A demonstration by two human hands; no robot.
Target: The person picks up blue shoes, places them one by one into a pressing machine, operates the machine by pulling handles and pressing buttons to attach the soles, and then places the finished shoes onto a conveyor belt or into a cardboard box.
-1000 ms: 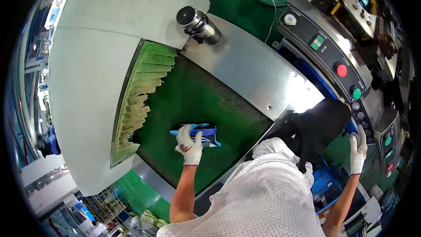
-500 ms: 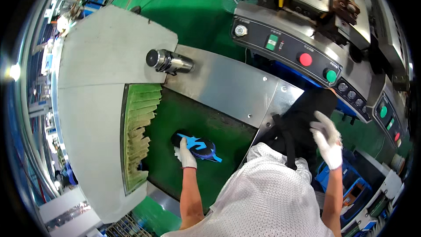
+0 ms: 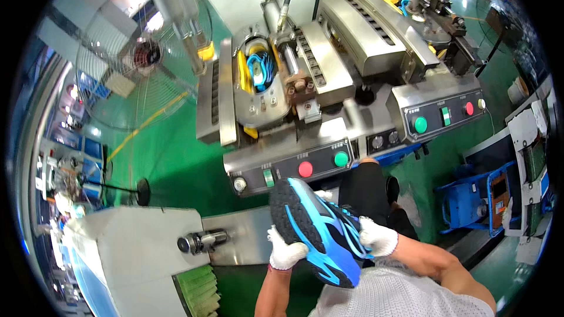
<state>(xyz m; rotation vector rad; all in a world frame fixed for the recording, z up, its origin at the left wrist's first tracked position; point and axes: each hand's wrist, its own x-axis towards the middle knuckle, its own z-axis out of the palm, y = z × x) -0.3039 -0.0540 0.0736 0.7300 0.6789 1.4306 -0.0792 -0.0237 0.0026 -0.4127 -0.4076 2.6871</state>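
A blue and black sports shoe [image 3: 314,229] is held up in front of me, its dark tread and blue sole edge turned to the left. My left hand [image 3: 286,249], in a white knit glove, grips the sole side near the middle, thumb on the tread. At the upper, by the laces, my gloved right hand [image 3: 376,236] is closed on the shoe. Part of the left hand's fingers lies hidden behind it. Beyond stands a steel press machine [image 3: 258,111] with another blue shoe [image 3: 259,72] between its yellow-edged clamps.
A control panel [image 3: 294,167] with red and green buttons runs along the press front. A steel flask [image 3: 202,240] lies on the metal ledge at left, beside a grey machine housing [image 3: 135,258] with green strip curtain [image 3: 198,290]. A fan [image 3: 147,53] stands far left; blue cart [image 3: 476,199] at right.
My view has swung toward the press. The shoe has been lifted off the green belt and turned sole-sideways; my right hand, free before, now holds it too.
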